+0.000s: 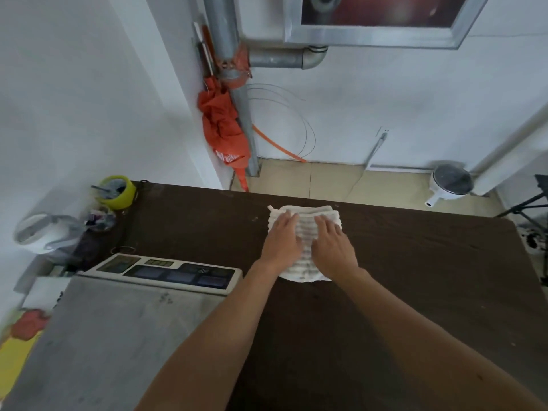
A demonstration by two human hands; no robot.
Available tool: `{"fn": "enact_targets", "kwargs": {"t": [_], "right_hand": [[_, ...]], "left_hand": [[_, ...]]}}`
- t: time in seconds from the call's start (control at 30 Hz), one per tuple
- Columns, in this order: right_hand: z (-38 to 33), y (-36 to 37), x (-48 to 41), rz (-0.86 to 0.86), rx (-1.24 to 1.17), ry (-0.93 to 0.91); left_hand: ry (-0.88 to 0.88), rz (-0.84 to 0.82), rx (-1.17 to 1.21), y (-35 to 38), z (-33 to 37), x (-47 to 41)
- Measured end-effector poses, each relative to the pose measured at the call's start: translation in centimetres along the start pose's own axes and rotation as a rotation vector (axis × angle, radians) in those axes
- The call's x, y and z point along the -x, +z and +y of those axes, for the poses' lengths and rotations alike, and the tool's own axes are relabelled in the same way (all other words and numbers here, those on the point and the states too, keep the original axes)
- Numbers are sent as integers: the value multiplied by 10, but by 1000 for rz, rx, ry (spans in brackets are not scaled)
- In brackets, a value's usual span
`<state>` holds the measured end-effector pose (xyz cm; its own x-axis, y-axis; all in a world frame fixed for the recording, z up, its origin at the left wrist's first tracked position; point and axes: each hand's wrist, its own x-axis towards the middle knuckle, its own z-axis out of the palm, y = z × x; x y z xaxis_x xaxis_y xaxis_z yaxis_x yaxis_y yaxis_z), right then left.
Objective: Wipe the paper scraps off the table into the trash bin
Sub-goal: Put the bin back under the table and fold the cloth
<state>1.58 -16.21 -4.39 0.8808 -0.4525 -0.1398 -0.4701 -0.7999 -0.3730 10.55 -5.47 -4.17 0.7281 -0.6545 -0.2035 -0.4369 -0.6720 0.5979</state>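
A white ribbed cloth (305, 229) lies spread on the dark brown table (415, 262), close to its far edge. My left hand (281, 238) presses flat on the cloth's left half. My right hand (333, 244) presses flat on its right half, and both hands have their fingers extended toward the far edge. A small pale scrap (254, 218) sits on the table just left of the cloth, and another speck (336, 205) lies at the cloth's far right corner. I see no trash bin in this view.
A weighing scale (166, 274) with a steel platform (103, 336) fills the near left. A yellow-green cup (117, 191) and a white kettle (44, 232) stand far left. Beyond the table are tiled floor, an orange umbrella (222, 129), a white lidded pot (450, 185) and a tripod (530, 206).
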Motion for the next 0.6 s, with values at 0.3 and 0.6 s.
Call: {"fn": "enact_targets", "kwargs": {"t": [0.3,0.6], "right_hand": [[24,45,-3,-107,286,-27],[45,73,-6,-18,172,-18]], "left_hand": [[259,-73,-528,49,-55,8],[233,12,-465,57,-72,7]]}}
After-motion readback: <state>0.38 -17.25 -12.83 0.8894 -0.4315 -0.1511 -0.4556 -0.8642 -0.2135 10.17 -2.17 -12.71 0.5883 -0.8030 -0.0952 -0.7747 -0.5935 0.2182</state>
